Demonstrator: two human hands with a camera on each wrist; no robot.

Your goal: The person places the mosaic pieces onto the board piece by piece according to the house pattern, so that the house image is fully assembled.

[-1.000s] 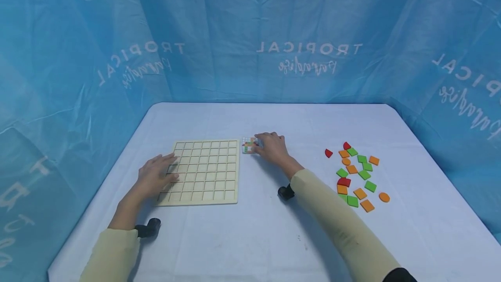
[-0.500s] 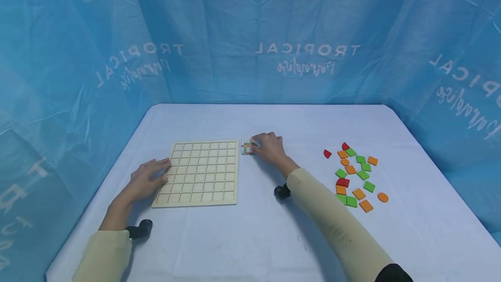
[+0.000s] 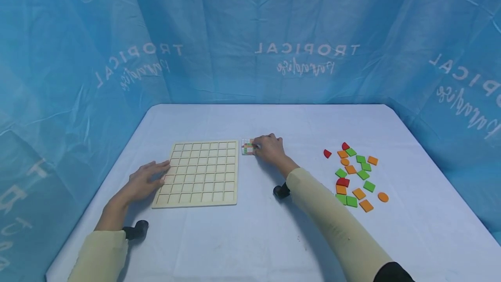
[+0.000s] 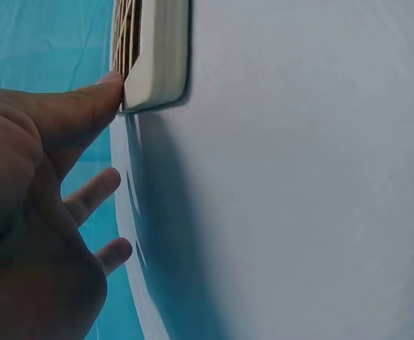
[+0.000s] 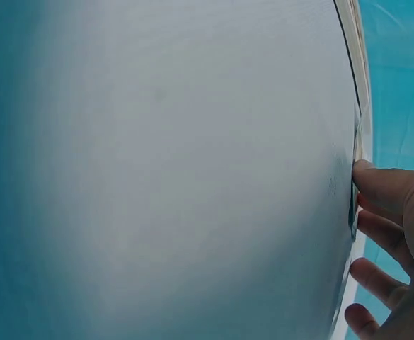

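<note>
A pale wooden grid board [image 3: 198,173] lies flat on the left half of the table. My left hand [image 3: 144,182] is at its left edge, fingers extended, fingertips right at the rim. In the left wrist view, the thumb [image 4: 86,106] touches the corner of the board [image 4: 164,57], the other fingers spread behind. Beside the board's upper right corner lies a small printed card [image 3: 246,147] with a coloured grid pattern. My right hand [image 3: 270,148] pinches its right side between thumb and fingers, covering part of it. In the right wrist view, the thumb [image 5: 376,180] is at the card's edge.
Several loose flat tiles lie at the right: green squares [image 3: 369,186], orange squares [image 3: 366,206], orange discs [image 3: 383,197] and red rounded pieces [image 3: 327,153]. A white cloth [image 3: 250,238] covers the table, with blue printed curtains [image 3: 250,25] around it.
My left hand has drawn back leftward from over the grid to the board's edge. My right hand's thumb and fingers have come closer together on the card, uncovering more of it.
</note>
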